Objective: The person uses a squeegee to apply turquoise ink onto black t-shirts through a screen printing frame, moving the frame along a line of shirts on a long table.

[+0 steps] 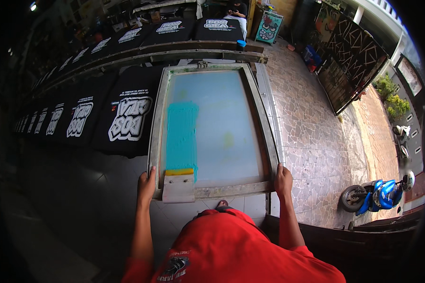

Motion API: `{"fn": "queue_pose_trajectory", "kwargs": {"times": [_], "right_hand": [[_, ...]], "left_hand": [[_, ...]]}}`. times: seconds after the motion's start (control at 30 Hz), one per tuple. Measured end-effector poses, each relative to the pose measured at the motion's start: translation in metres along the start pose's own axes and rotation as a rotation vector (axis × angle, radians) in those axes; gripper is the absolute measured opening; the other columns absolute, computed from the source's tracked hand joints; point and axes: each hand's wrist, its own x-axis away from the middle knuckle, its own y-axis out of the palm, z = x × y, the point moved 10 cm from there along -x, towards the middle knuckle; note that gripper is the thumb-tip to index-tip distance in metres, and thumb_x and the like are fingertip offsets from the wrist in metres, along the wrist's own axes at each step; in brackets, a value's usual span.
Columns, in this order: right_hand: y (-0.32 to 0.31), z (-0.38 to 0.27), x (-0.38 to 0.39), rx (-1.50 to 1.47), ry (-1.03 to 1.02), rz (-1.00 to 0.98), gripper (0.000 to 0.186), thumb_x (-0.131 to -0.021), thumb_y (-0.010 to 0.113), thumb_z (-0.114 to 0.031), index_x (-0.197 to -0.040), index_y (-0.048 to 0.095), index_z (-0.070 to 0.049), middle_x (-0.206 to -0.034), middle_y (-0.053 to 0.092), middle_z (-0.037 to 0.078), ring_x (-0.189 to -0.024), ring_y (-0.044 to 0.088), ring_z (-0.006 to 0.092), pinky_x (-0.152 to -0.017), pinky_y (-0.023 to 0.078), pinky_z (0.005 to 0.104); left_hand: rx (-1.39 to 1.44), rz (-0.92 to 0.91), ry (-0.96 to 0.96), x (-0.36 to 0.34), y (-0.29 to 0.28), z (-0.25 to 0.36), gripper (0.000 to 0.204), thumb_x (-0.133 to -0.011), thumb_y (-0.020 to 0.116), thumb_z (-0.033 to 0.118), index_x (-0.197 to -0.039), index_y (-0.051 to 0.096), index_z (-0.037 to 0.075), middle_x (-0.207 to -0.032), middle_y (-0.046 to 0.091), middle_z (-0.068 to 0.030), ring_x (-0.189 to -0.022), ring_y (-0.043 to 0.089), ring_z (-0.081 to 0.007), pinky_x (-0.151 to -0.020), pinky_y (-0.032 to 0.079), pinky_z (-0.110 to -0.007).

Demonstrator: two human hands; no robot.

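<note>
In front of me is a screen printing frame (212, 192) with a pale blue mesh. My left hand (147, 184) grips its near left corner, thumb along the side bar. The near right corner is in my right hand (283, 180). A band of turquoise ink (182, 137) runs along the mesh's left side. At the near end of that band a squeegee (178, 187) with a yellow blade leans over the frame's near bar; neither hand touches it. Whatever lies under the screen is hidden.
Black printed T-shirts (130, 111) lie in a row to the left, with another row (170, 30) behind a long rail (141, 55). A blue-lidded container (241, 44) stands at the rail. A person (237, 13) sits far back. A blue motorbike (380, 194) is at right.
</note>
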Motion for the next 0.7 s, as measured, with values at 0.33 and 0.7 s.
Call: {"fn": "queue_pose_trajectory", "kwargs": {"times": [0.33,0.7], "right_hand": [[0.016,0.004,-0.065,-0.009,0.031,0.068,0.062,-0.099,0.038,-0.044,-0.069,0.056,0.007,-0.059,0.053,0.021,-0.056,0.052,0.0319,-0.061,0.040,0.0452],[0.031,0.002,-0.089,0.039,0.063,0.122,0.065,-0.099,0.037,-0.047,-0.067,0.055,0.006,-0.060,0.054,0.021,-0.058,0.052,0.0339,-0.062,0.041,0.0459]], "left_hand": [[-0.112,-0.084,0.005,-0.100,0.059,0.021,0.067,-0.090,0.054,0.057,-0.066,0.053,-0.006,-0.063,0.052,-0.0112,-0.066,0.049,-0.0162,-0.061,0.042,-0.039],[-0.146,-0.098,0.003,-0.141,0.070,0.017,0.068,-0.088,0.056,0.058,-0.066,0.053,-0.007,-0.062,0.052,-0.0154,-0.065,0.052,-0.0199,-0.060,0.042,-0.041]]}}
